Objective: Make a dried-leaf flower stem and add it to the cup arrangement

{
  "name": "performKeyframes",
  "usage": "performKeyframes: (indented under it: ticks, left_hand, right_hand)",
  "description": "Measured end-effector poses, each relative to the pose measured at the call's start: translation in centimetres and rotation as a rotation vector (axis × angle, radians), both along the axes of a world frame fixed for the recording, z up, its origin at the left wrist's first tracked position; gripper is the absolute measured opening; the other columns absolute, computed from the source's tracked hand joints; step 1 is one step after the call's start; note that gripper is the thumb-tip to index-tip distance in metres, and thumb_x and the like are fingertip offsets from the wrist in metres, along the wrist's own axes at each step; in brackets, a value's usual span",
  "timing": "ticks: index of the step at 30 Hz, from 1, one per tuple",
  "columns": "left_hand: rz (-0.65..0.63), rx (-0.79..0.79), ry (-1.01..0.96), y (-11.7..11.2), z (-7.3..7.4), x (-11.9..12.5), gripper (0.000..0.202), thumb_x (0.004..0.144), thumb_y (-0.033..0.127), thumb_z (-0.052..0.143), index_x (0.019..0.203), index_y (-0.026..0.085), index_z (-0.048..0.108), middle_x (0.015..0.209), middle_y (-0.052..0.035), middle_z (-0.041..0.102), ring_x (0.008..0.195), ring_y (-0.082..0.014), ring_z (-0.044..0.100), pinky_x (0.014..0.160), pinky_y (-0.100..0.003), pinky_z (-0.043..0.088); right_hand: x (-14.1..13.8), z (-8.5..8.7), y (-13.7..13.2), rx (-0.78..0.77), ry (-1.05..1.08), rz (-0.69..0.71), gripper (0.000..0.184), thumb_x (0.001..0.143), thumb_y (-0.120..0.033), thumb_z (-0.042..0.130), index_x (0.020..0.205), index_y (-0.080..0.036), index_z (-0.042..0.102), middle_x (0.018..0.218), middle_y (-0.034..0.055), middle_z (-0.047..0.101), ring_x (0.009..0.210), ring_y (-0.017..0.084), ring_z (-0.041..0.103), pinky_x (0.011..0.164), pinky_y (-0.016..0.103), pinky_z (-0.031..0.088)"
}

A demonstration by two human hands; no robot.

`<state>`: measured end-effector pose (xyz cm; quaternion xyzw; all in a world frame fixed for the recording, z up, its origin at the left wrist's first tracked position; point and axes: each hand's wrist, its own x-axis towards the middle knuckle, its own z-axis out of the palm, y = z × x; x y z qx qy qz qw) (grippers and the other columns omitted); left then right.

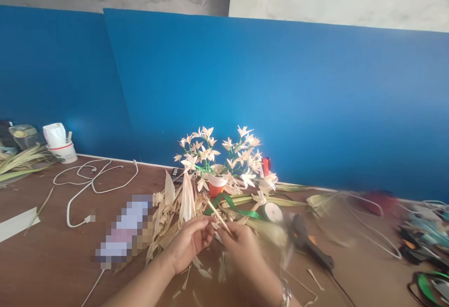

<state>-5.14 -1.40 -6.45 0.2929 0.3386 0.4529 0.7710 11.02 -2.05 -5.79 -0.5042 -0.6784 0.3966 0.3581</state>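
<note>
My right hand (pixel 243 241) pinches a thin pale stick (pixel 218 214) between thumb and fingers, its free end slanting up and left. Close beside it, my left hand (pixel 194 241) has its fingers curled, with the thumb and forefinger near the stick; what they pinch, if anything, is too small to make out. A small pale strip (pixel 217 235) shows between the hands. Behind them, a paper cup (pixel 217 186) holds green-stemmed cream flowers (pixel 203 150). Dried corn husks (pixel 171 225) lie heaped left of the cup, and a green ribbon (pixel 242 209) curves to its right.
A glue gun (pixel 310 246) and a white roll (pixel 272 212) lie to the right. At left are a blurred-out phone (pixel 124 230), a white cable (pixel 79 192) and a white cup (pixel 63 152). Blue panels (pixel 280 101) stand behind the table. Assorted items (pixel 426 237) crowd the far right.
</note>
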Motion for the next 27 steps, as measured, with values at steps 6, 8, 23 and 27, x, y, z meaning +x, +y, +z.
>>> performKeyframes:
  ticks: [6, 8, 23, 27]
  left_hand:
    - [0.101, 0.174, 0.270, -0.3, -0.2, 0.8, 0.018, 0.066, 0.030, 0.073, 0.070, 0.014, 0.064, 0.060, 0.0028, 0.053, 0.055, -0.0087, 0.043, 0.055, -0.021, 0.032]
    - [0.119, 0.213, 0.309, -0.2, -0.5, 0.9, 0.018, 0.068, 0.031, 0.070, 0.067, 0.015, 0.062, 0.060, 0.0031, 0.053, 0.057, -0.0095, 0.043, 0.057, -0.022, 0.032]
    - [0.001, 0.158, 0.343, -0.5, 0.1, 0.9, 0.019, 0.067, 0.032, 0.068, 0.070, 0.017, 0.056, 0.059, 0.0035, 0.059, 0.052, -0.0103, 0.051, 0.052, -0.022, 0.034]
    - [-0.006, 0.149, 0.344, -0.6, 0.2, 0.8, 0.016, 0.067, 0.029, 0.067, 0.070, 0.017, 0.056, 0.061, 0.0029, 0.061, 0.053, -0.0099, 0.052, 0.052, -0.021, 0.033]
  right_hand:
    - [-0.2, -1.0, 0.2, -0.117, 0.194, 0.007, 0.042, 0.079, -0.050, 0.058, 0.065, -0.012, 0.068, 0.055, 0.0000, 0.055, 0.056, 0.013, 0.046, 0.053, 0.023, 0.036]
    - [0.0, -1.1, 0.3, -0.131, 0.196, 0.002, 0.039, 0.076, -0.049, 0.061, 0.066, -0.012, 0.068, 0.056, -0.0002, 0.056, 0.056, 0.013, 0.047, 0.052, 0.023, 0.036]
    - [0.3, 0.1, 0.2, -0.273, 0.284, 0.025, 0.014, 0.071, -0.024, 0.057, 0.070, -0.013, 0.065, 0.057, -0.0019, 0.056, 0.055, 0.011, 0.046, 0.054, 0.023, 0.036]
    - [0.4, 0.3, 0.2, -0.274, 0.283, 0.041, 0.016, 0.071, -0.026, 0.057, 0.063, -0.013, 0.062, 0.054, -0.0028, 0.053, 0.053, 0.010, 0.044, 0.053, 0.022, 0.034]
